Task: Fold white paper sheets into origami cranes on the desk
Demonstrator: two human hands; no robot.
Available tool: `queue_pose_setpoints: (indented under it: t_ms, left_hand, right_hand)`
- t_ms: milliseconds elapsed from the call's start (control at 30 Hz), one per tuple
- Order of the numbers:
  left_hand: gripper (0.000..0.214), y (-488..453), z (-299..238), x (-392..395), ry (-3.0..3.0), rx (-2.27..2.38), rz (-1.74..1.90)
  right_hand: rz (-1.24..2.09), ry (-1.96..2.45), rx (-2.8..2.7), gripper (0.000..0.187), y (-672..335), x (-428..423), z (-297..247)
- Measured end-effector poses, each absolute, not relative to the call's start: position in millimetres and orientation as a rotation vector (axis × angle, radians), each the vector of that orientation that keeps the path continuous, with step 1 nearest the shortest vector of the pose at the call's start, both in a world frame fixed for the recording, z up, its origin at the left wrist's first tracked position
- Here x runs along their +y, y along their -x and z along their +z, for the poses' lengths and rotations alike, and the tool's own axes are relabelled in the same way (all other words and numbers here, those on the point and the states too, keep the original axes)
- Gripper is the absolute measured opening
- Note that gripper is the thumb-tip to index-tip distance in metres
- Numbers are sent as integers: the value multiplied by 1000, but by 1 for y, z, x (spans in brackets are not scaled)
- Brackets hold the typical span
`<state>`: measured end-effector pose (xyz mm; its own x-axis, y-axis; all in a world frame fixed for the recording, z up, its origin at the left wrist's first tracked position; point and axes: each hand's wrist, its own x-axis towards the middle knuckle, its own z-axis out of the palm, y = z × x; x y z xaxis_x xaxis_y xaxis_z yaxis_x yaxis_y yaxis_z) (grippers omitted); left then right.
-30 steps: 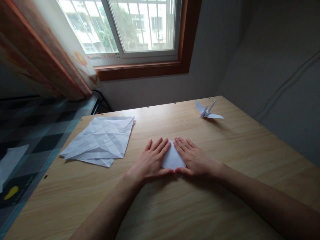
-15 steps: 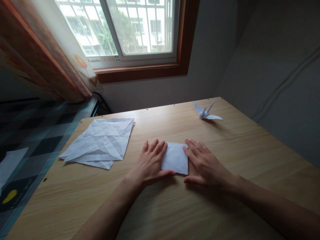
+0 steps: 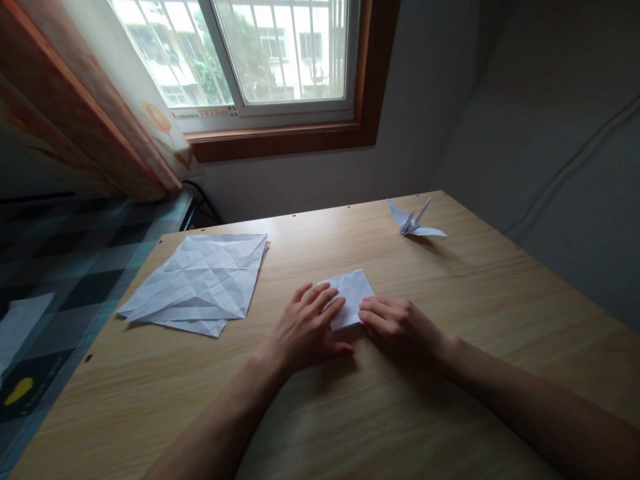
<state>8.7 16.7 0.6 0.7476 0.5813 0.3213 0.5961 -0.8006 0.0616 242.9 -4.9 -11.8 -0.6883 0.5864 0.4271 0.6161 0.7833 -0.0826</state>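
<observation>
A small folded square of white paper (image 3: 354, 288) lies on the wooden table, turned at an angle to me. Across its left side rests my left hand (image 3: 313, 327), fingers spread and lying on the paper, thumb stretched out below it. My right hand (image 3: 397, 323) is closed, with its fingertips pinching the paper's lower right edge. The paper's left part is hidden under my left fingers.
Creased white paper sheets (image 3: 215, 277) lie stacked at the left of the wooden table (image 3: 320, 427). A folded paper crane (image 3: 413, 225) stands at the back right. Beyond the left edge is a checked cloth (image 3: 100, 260). A window (image 3: 290, 60) is behind.
The folded paper has turned and shifted slightly away from me. My right hand has gone from lying flat with fingers extended to pinching the paper's edge. My left hand stays on it.
</observation>
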Motion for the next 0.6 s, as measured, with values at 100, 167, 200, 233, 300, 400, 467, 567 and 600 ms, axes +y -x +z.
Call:
queue_pose_setpoints:
  t_ms: [100, 167, 200, 233, 300, 400, 467, 567, 600]
  left_hand:
    - [31, -9, 1, 19, 2976, -897, -610]
    - [20, -9, 0, 20, 2976, -929, -675]
    - [21, -10, -1, 21, 2972, -955, -708]
    - [22, -10, -2, 21, 2970, -985, -738]
    - [24, -10, -4, 23, 2981, -1033, -779]
    - [26, -8, -2, 24, 3023, -1049, -805]
    - [28, -7, 1, 24, 3062, -1047, -813]
    - [27, -6, 4, 24, 3117, -1042, -806]
    - [24, -6, 4, 24, 3115, -1053, -812]
  right_hand:
    - [-28, 978, -2470, 21, -242, -7, -13]
    - [14, 1029, -2410, 20, -240, -8, -12]
    - [35, 1050, -2381, 19, -240, -8, -12]
    - [54, 1068, -2353, 19, -239, -7, -12]
    - [86, 1093, -2316, 19, -239, -6, -12]
    - [127, 1068, -2330, 19, -242, -5, -12]
    - [145, 1043, -2348, 19, -243, -5, -12]
    - [128, 1054, -2345, 20, -244, -4, -13]
    - [118, 1066, -2340, 20, -244, -4, -14]
